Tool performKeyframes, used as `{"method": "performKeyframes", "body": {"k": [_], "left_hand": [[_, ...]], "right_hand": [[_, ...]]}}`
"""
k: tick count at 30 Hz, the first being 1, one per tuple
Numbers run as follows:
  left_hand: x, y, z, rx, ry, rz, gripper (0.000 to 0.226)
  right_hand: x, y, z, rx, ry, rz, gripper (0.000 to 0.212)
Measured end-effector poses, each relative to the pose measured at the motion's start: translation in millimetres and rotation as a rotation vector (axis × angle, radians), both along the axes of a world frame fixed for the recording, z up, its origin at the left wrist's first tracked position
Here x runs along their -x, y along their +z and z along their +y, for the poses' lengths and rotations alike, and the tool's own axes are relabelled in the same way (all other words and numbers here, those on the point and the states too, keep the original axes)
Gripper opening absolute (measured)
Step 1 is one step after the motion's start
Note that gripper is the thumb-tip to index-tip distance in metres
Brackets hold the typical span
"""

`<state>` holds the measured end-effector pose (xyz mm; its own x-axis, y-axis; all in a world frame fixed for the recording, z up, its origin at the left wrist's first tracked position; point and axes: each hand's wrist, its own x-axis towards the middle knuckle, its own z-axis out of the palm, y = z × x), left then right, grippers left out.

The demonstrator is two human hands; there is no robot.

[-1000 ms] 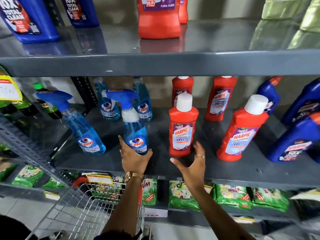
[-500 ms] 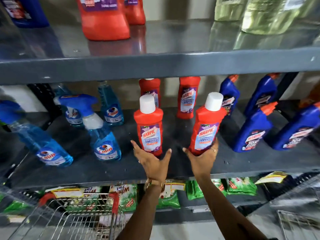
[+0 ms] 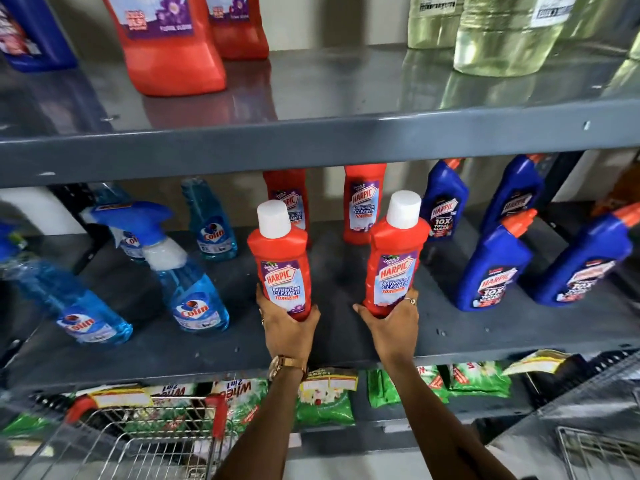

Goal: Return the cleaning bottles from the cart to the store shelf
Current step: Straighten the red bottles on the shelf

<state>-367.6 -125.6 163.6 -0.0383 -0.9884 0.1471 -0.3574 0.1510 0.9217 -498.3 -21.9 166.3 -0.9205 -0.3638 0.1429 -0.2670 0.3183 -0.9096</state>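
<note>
Middle shelf [image 3: 346,348], dark grey metal, wide-angle view from above.

Far left of the fingers: blue Colin spray bottles [image 3: 187,289], several, some leaning in the lens distortion; well apart from either hand.

Left hand [image 3: 289,329]: fingers wrapped around the base of a red Harpic bottle [image 3: 282,268] with a white cap, thumb on its left flank, the other fingers curling round the right. A watch [image 3: 285,366] sits on the wrist. Whether the base rests on the shelf or is just above it cannot be told; the hand hides it.

Between the two hands: a bare strip of shelf. Behind the fingers, two more red Harpic bottles stand in the back row.

Right hand [image 3: 393,323]: fingers clasped around the base of a second red bottle [image 3: 394,265], ring visible, bottle tilted slightly rightward.

Right of the fingers: blue Harpic bottles [image 3: 491,268] with orange nozzles, near the second red bottle but apart from it.

Below the fingers: the cart [image 3: 145,441], red-handled wire basket, just in front of the lower shelf of green packets [image 3: 325,400].

Judgement: the step in hand looks like squaring both red bottles into the front row. Done well, each base goes flat before the grip loosens, labels face outward, and the right bottle is stood upright, clear of the blue neighbour.
</note>
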Motion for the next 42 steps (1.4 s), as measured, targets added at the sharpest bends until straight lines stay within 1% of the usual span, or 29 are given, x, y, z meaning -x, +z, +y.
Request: {"method": "performKeyframes", "body": {"k": [8, 10, 12, 14, 16, 18, 19, 20, 22, 24, 25, 28, 31, 35, 40, 42], "left_hand": [[0, -3, -1, 0.004, 0.006, 0.017, 0.105], [1, -1, 1, 0.029, -0.008, 0.022, 0.113], [-2, 3, 4, 0.068, 0.011, 0.008, 0.125], [-6, 6, 20, 0.143, 0.057, -0.019, 0.127], [-6, 4, 53, 0.284, 0.014, -0.017, 0.119], [9, 0, 89, 0.389, -0.144, -0.019, 0.111], [21, 0, 101, 0.393, -0.222, -0.022, 0.109], [37, 3, 110, 0.359, -0.273, -0.012, 0.110], [70, 12, 115, 0.209, -0.298, 0.063, 0.119], [97, 17, 110, 0.060, -0.291, 0.145, 0.129], [107, 15, 106, 0.025, -0.283, 0.157, 0.131], [122, 7, 99, 0.016, -0.254, 0.108, 0.127], [127, -2, 100, 0.072, -0.229, 0.030, 0.118], [128, -1, 101, 0.085, -0.206, -0.026, 0.115], [123, -1, 104, 0.079, -0.231, -0.067, 0.119], [123, 1, 101, 0.068, -0.255, -0.011, 0.124]], "right_hand": [[-3, 5, 2, 0.021, 0.030, -0.014, 0.097], [-2, 5, 5, 0.047, 0.061, -0.020, 0.102], [-4, 4, 13, 0.164, 0.051, -0.032, 0.104], [2, 1, 32, 0.317, -0.052, -0.020, 0.096], [21, -4, 59, 0.390, -0.209, 0.040, 0.093], [55, -6, 83, 0.328, -0.322, 0.099, 0.103], [72, -4, 90, 0.255, -0.344, 0.109, 0.110], [90, -2, 95, 0.179, -0.332, 0.102, 0.115], [118, 4, 96, 0.099, -0.216, 0.044, 0.120], [129, 7, 93, 0.066, -0.117, 0.018, 0.114], [130, 8, 92, 0.048, -0.119, 0.028, 0.110], [128, 4, 91, 0.044, -0.171, 0.040, 0.105], [128, 2, 89, 0.050, -0.186, 0.048, 0.104], [129, 3, 90, 0.024, -0.189, 0.060, 0.103], [125, 7, 95, 0.032, -0.135, 0.039, 0.105], [125, 12, 98, 0.038, -0.067, 0.061, 0.111]]}}
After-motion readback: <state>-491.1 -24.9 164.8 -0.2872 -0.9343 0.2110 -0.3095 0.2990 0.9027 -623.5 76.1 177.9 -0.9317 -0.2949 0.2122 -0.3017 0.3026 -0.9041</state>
